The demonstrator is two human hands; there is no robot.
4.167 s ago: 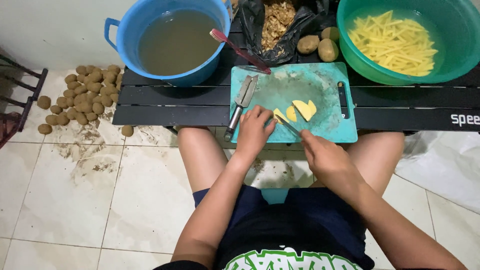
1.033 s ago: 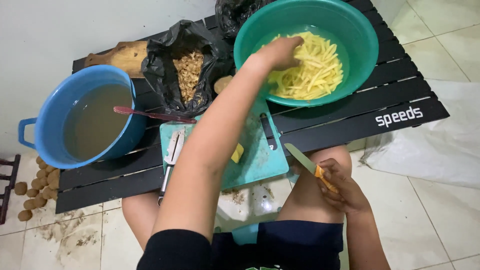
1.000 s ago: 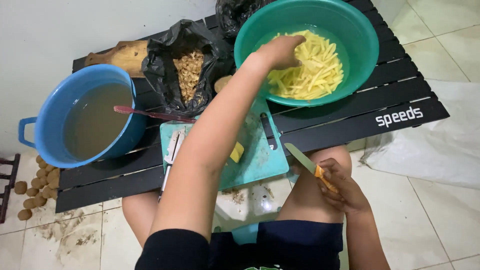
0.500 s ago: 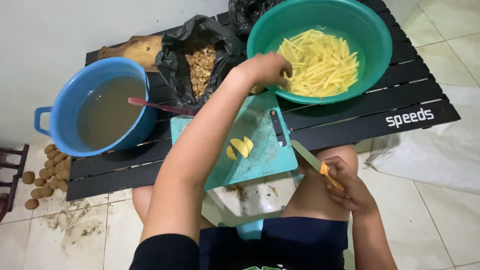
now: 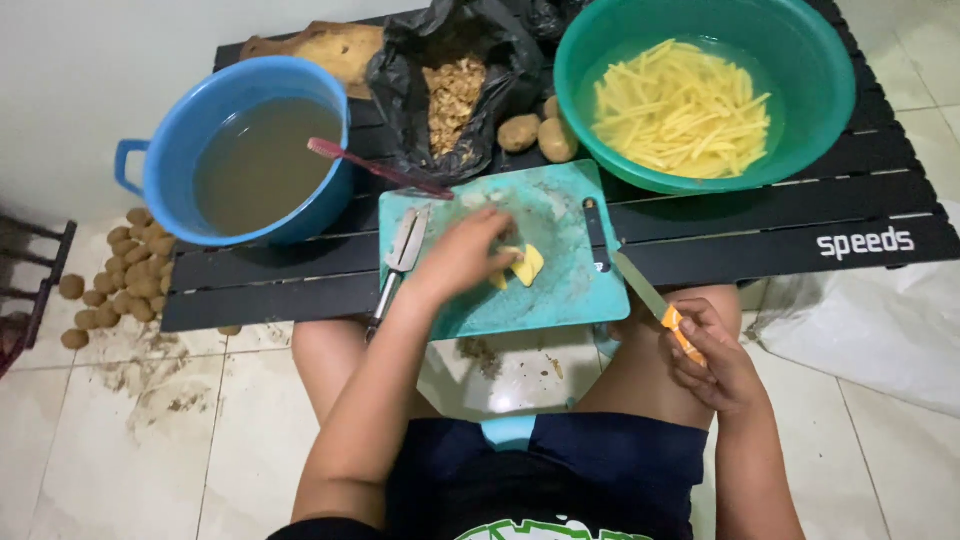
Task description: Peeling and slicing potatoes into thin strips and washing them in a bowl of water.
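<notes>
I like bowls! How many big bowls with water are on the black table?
2. The blue basin of murky water sits on the table's left; the green basin of potato strips sits on the right. None seem hidden.

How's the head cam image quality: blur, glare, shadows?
Head view: even, soft indoor light with no hard shadows; left hand slightly motion-blurred over the potato pieces on the teal cutting board; right hand and its orange-handled knife are sharper; mild sheen on the water in the blue pot; table edges bow a little from the wide lens.
</notes>
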